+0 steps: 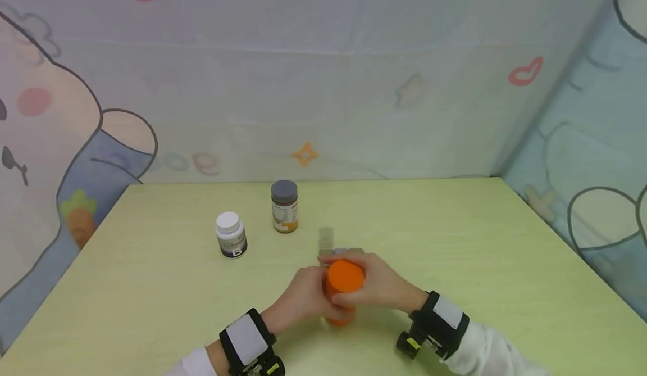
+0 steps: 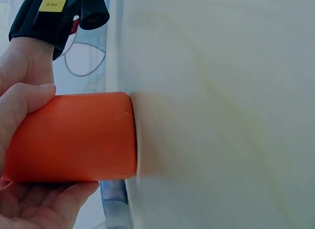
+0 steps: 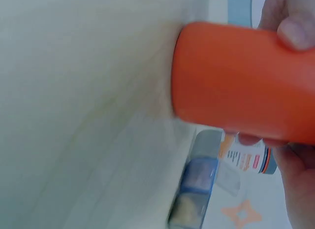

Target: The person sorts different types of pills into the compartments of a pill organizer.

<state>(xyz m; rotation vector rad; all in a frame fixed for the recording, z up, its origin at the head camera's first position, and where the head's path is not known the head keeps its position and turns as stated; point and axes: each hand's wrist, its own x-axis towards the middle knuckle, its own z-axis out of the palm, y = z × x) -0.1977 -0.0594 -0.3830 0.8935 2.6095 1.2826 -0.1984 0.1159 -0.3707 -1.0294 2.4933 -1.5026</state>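
Note:
An orange bottle (image 1: 345, 276) stands upright on the table near its front middle, its base at the tabletop in both wrist views. My left hand (image 1: 307, 293) grips its body from the left, thumb and fingers on opposite sides. From the right, my right hand (image 1: 378, 281) holds the top around the orange lid, with the thumb in front and fingers behind. Just behind the bottle lies a small pill organizer (image 3: 199, 175) with clear and blue compartments; one clear flap (image 1: 326, 238) stands raised. The hands partly hide the organizer and the bottle's body.
A white bottle (image 1: 231, 235) with a white cap stands to the left. Farther back is an amber bottle (image 1: 285, 207) with a grey cap and a label. The pale yellow table (image 1: 455, 241) meets a printed cloth backdrop (image 1: 354, 100) behind.

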